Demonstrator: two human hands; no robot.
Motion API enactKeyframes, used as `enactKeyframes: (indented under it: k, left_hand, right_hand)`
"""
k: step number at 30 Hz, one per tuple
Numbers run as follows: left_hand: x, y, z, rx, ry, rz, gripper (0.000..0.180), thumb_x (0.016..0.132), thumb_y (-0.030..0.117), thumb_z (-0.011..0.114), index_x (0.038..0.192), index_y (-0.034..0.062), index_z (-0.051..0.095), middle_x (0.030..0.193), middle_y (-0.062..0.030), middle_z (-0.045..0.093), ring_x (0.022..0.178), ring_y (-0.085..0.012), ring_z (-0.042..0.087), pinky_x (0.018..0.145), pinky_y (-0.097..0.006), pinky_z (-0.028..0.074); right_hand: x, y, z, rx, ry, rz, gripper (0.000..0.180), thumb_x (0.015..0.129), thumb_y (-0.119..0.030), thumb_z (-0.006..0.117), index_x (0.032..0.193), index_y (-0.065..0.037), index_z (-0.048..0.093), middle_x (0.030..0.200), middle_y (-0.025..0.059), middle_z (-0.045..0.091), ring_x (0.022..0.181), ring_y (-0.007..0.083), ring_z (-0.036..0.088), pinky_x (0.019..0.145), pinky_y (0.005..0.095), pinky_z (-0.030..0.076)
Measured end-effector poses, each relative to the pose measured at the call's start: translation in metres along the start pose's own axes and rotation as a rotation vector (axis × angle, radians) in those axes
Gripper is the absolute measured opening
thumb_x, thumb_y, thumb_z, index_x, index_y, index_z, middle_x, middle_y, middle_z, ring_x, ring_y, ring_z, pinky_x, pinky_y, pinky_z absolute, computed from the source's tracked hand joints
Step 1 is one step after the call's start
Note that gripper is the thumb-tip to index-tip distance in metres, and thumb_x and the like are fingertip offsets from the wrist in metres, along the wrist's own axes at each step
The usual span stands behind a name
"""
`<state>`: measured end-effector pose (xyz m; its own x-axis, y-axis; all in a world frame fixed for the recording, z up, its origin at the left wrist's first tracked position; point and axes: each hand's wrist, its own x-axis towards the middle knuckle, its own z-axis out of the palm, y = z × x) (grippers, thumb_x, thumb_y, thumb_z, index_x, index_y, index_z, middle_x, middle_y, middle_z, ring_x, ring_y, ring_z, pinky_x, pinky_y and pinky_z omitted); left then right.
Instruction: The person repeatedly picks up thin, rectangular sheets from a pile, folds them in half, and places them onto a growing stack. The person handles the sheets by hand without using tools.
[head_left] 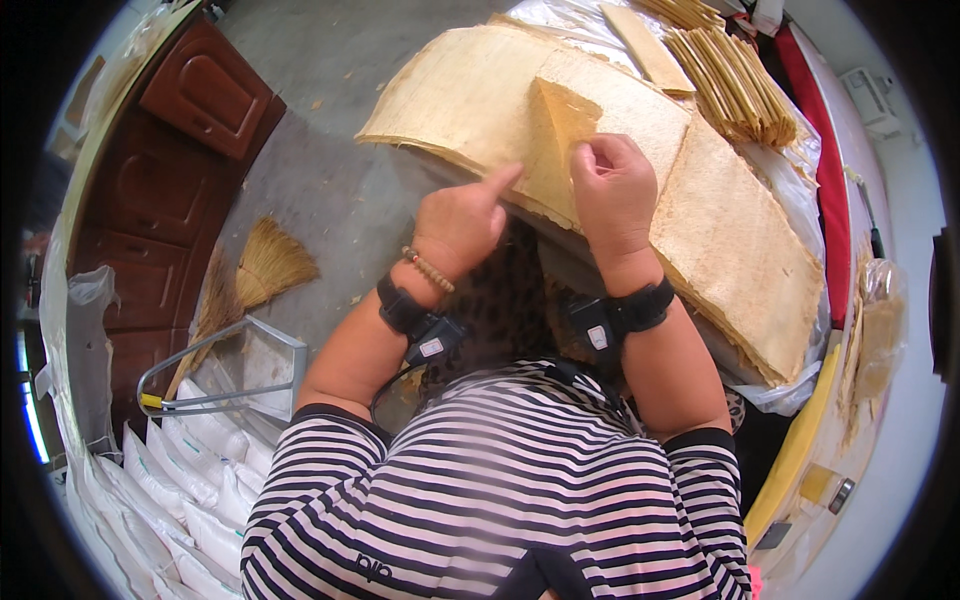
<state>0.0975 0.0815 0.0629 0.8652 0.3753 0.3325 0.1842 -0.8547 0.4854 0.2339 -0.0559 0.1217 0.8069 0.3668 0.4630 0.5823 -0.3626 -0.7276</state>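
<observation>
Your striped shirt [500, 490] fills the foreground. Your right hand [612, 190] pinches a lifted tan sheet [556, 130] atop the flat stack [480, 90]; your left hand [462, 222], index finger extended, presses the stack's near edge.

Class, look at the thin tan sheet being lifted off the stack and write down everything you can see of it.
The lifted sheet is thin, tan and fibrous, like a dried leaf or bark sheath, with a rough, slightly frayed edge. Its upper corner stands peeled up and curled, while its lower part still lies on the stack of similar sheets. The right hand pinches its raised edge between thumb and fingers. The left hand points its forefinger at the sheet's lower left edge and seems to press there.
</observation>
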Motion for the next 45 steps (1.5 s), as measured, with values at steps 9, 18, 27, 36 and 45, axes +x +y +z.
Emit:
enactKeyframes:
  k: [9,18,27,36,45]
  left_hand:
    - [0.018,0.003,-0.005,0.186,-0.015,0.152,0.012,0.092,0.017,0.066,0.103,0.0122,0.067,0.078,-0.0125,0.071,0.074,-0.0362,0.071,0.064,-0.050,0.057]
    - [0.020,0.004,-0.003,0.184,-0.051,0.132,0.018,0.096,0.018,0.065,0.112,0.0135,0.072,0.084,-0.0114,0.074,0.077,-0.0345,0.073,0.065,-0.048,0.057]
    - [0.036,0.011,-0.017,0.257,0.056,0.329,0.010,0.095,0.015,0.064,0.098,0.0097,0.072,0.089,-0.0104,0.073,0.083,-0.0323,0.072,0.072,-0.045,0.059]
    - [0.095,0.025,0.025,0.077,0.096,0.255,0.009,0.088,0.010,0.064,0.089,0.0052,0.072,0.092,-0.0138,0.068,0.090,-0.0350,0.069,0.078,-0.046,0.060]
    - [0.113,0.029,0.023,0.215,-0.048,0.381,0.015,0.090,0.013,0.065,0.103,0.0079,0.072,0.108,-0.0102,0.071,0.111,-0.0330,0.067,0.089,-0.042,0.061]
  right_hand:
    - [0.003,-0.016,0.023,-0.715,-0.253,-0.208,0.028,0.089,-0.037,0.072,0.097,-0.012,0.082,0.102,0.0107,0.074,0.100,0.0326,0.070,0.082,0.0431,0.060]
    - [-0.002,-0.013,0.033,-0.545,-0.237,-0.291,0.019,0.089,-0.026,0.071,0.083,-0.010,0.080,0.095,0.0099,0.073,0.096,0.0336,0.071,0.079,0.0447,0.061]
    - [0.014,-0.002,-0.013,-0.055,0.150,-0.117,0.018,0.097,-0.020,0.069,0.093,-0.004,0.078,0.100,0.0158,0.076,0.086,0.0368,0.074,0.076,0.0443,0.059]
    - [0.025,-0.022,-0.006,-0.360,-0.192,0.201,0.041,0.095,-0.046,0.070,0.101,-0.007,0.082,0.104,0.0194,0.078,0.095,0.0424,0.074,0.083,0.0484,0.060]
    - [0.044,-0.016,-0.034,0.075,0.080,0.185,0.042,0.104,-0.035,0.072,0.093,0.005,0.078,0.065,0.0127,0.067,0.058,0.0193,0.058,0.061,0.0364,0.049]
